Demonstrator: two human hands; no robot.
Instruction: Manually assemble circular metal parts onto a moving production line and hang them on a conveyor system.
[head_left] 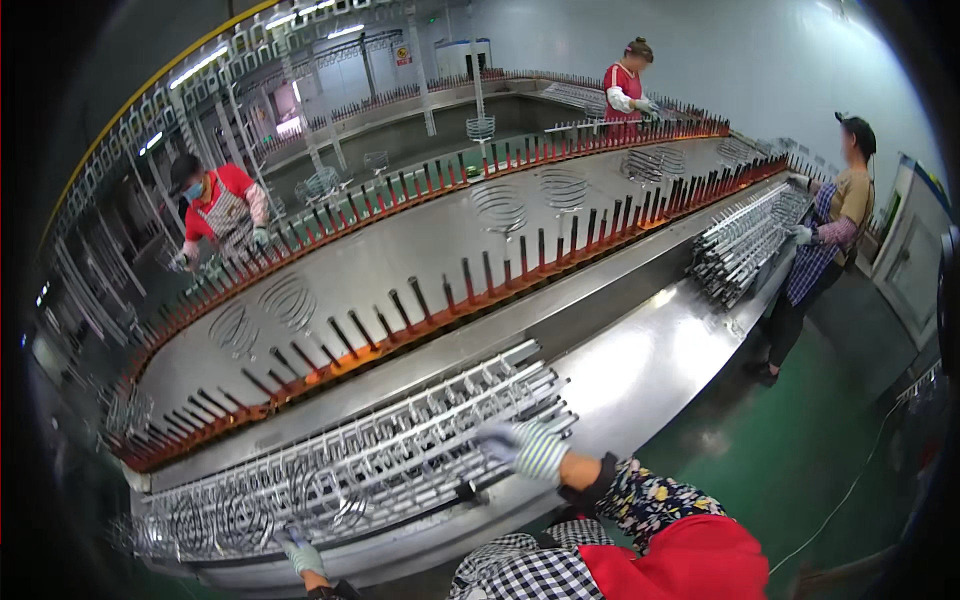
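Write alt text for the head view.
A person's gloved right hand and gloved left hand rest on a stack of metal wire racks on a long curved steel bench. Behind it runs a conveyor of dark pins, with three other workers along the line.

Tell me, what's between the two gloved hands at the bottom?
In the head view, a pile of silvery metal wire racks lies on the steel bench between the left hand and the right hand.
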